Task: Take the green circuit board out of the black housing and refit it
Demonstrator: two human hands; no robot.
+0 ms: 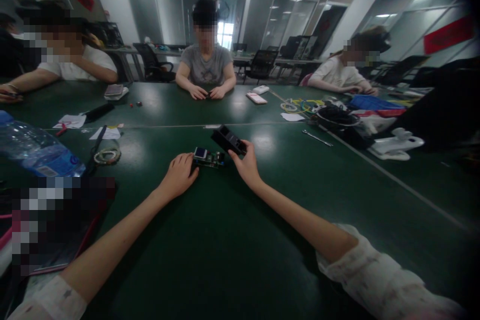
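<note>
A small green circuit board [210, 159] with a little square screen lies on the dark green table in front of me. My left hand [180, 174] is at the board's left end, its fingers curved against that edge and the thumb near its front side. The exact contact is partly hidden. In my right hand [245, 164] is a black plastic casing [226, 138] with cutouts, gripped at its near right end between thumb and fingers. The casing is tilted, just above and behind the board's right end.
On the left are a water bottle [45, 147], a coiled cord [106, 156] and papers [71, 121]. A wrench [317, 138] lies to the right, beyond it cables [300, 106] and a white clamp-like object [398, 144]. A person [206, 67] sits opposite, others at both sides.
</note>
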